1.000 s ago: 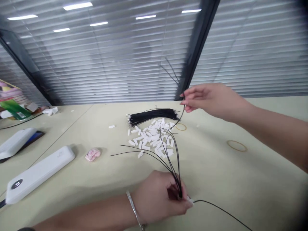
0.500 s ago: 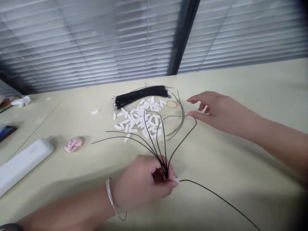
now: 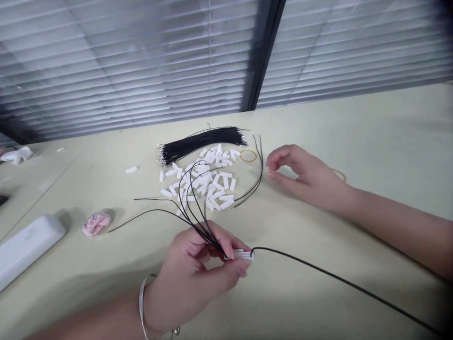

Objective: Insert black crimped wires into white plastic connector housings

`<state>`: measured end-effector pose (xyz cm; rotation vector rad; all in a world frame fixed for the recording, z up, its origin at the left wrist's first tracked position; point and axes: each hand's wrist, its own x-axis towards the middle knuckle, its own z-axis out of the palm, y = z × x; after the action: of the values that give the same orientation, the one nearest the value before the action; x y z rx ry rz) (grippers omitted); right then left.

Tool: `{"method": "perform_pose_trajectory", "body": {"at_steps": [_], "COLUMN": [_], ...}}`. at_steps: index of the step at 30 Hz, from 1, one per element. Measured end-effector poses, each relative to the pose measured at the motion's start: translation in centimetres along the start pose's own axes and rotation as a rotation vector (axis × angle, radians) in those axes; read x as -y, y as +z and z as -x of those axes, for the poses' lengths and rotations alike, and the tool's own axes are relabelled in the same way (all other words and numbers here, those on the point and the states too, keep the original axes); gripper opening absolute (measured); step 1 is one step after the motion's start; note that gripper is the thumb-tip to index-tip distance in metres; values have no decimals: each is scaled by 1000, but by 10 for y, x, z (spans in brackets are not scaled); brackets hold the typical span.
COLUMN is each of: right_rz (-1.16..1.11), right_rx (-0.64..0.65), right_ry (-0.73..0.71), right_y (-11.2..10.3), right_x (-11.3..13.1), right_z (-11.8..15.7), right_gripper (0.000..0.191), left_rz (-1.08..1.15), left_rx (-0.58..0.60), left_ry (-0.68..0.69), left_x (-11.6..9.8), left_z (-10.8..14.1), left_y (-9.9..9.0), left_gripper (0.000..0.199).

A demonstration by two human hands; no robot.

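Between the thumb and fingers of my left hand (image 3: pixel 201 269), a white connector housing (image 3: pixel 242 255) is pinched. Several black wires (image 3: pixel 193 217) come out of its left part and fan up and left, while one more black wire (image 3: pixel 318 277) runs from its right end toward the lower right. My right hand (image 3: pixel 300 177) hovers at the right with fingers curved and thumb apart, nothing visible in them. Close to its fingertips lie loose black wires (image 3: pixel 261 165) on the table. A pile of white housings (image 3: pixel 212 182) sits beyond my left hand.
A thick bundle of black wires (image 3: pixel 201 143) with metal ends lies behind the pile. One rubber band (image 3: pixel 248 156) rests beside it, another (image 3: pixel 340 174) by my right wrist. At left are a pink wrapped item (image 3: pixel 96 224) and a white box-like object (image 3: pixel 31 248). Blinds (image 3: pixel 141 61) stand behind the table.
My left hand has turned and moved slightly left, showing more of the connector housing's face. The wires have swung left. My right hand has shifted a little down and left, off the wire near its fingertips.
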<state>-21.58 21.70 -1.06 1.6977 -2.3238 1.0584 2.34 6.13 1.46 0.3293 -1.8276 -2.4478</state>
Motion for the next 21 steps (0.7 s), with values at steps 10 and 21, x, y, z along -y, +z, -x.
{"method": "perform_pose_trajectory", "body": {"at_steps": [10,21], "right_rz": [3,35], "right_rx": [330,375], "right_ry": [-212,-183], "right_y": [25,23], "right_x": [26,30], "right_z": [-4,-2], "right_gripper": [30,34], "left_rz": [-221,-331], "left_rx": [105,149], "left_ry": [-68,-94], "left_x": [5,9], "left_z": [-2,-3], "left_y": [2,0], "left_gripper": [12,10]}}
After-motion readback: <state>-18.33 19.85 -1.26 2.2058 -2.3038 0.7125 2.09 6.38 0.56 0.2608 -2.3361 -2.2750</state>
